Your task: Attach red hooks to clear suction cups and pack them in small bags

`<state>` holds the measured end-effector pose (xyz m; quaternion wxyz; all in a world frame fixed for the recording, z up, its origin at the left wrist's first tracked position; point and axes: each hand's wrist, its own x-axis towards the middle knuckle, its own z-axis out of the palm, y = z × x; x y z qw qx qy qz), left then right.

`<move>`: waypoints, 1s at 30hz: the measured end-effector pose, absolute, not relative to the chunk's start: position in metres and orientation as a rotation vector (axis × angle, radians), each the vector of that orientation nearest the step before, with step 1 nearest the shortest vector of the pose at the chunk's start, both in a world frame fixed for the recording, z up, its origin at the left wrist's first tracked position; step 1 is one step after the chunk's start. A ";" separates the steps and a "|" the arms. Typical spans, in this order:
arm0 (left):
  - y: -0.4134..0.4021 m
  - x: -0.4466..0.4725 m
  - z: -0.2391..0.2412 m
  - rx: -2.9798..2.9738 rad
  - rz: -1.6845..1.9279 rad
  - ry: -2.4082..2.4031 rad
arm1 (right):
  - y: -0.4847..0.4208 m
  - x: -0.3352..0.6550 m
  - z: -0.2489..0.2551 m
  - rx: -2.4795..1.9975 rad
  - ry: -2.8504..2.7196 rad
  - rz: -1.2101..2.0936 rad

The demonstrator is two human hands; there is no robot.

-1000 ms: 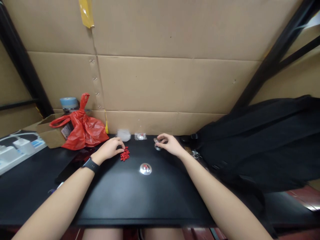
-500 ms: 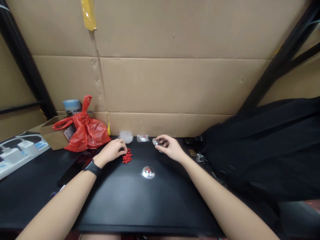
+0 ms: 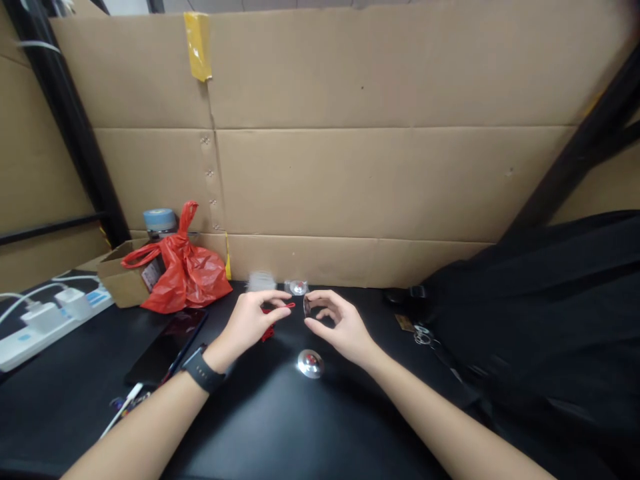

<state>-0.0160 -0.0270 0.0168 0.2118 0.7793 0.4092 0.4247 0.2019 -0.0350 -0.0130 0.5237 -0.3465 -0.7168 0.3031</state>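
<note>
My left hand is raised over the black table and pinches a small red piece between thumb and forefinger. My right hand holds a small round silver disc on edge, just right of the red piece. The two hands are close together, the red piece pointing at the disc. A little heap of red pieces lies under my left hand. Another silver disc with a red centre lies flat on the table below my hands.
Against the cardboard wall lie a clear packet with a silver disc and a white round thing. At the left are a red plastic bag, a cardboard box, a power strip and a phone. A black garment fills the right.
Both hands have lifted off the table and come together. The left hand has picked a red piece from the heap; the right has raised its silver disc.
</note>
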 end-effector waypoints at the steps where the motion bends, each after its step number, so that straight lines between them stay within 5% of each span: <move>1: -0.027 -0.014 0.015 2.138 1.177 1.130 | -0.038 0.200 -0.012 -0.814 -1.704 0.720; 20: -0.038 0.005 0.006 2.082 1.153 0.933 | -0.055 0.189 -0.004 -0.734 -1.747 0.642; 30: -0.051 0.011 0.006 2.441 1.332 1.350 | -0.042 0.188 -0.016 -0.719 -1.579 1.032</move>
